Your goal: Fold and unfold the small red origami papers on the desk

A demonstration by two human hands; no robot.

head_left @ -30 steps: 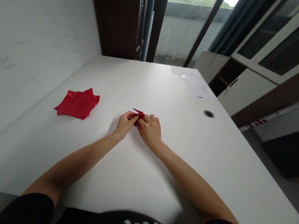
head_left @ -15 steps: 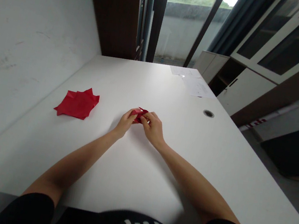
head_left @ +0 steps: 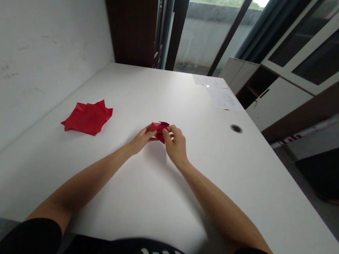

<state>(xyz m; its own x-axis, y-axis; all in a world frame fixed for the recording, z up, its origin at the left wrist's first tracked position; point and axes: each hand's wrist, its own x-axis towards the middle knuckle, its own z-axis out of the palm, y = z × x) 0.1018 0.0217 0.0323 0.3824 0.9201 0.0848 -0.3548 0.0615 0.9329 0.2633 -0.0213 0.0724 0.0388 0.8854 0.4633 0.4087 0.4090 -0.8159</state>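
A small piece of folded red paper is held between both hands, above the middle of the white table. My left hand pinches its left side, thumb on the near face. On the other side, my right hand grips the right edge between thumb and fingers. Several creases and pointed flaps show on the paper, and its exact shape is too small to make out. The fingertips behind it are partly hidden.
To the left lies a stack of red paper sheets with uneven corners. White printed sheets rest at the table's far right corner. A round cable hole is set in the table. A wall borders the left side.
The red paper has turned slightly between my hands, and more of its face and lower point shows. My right hand has shifted a little to the right.
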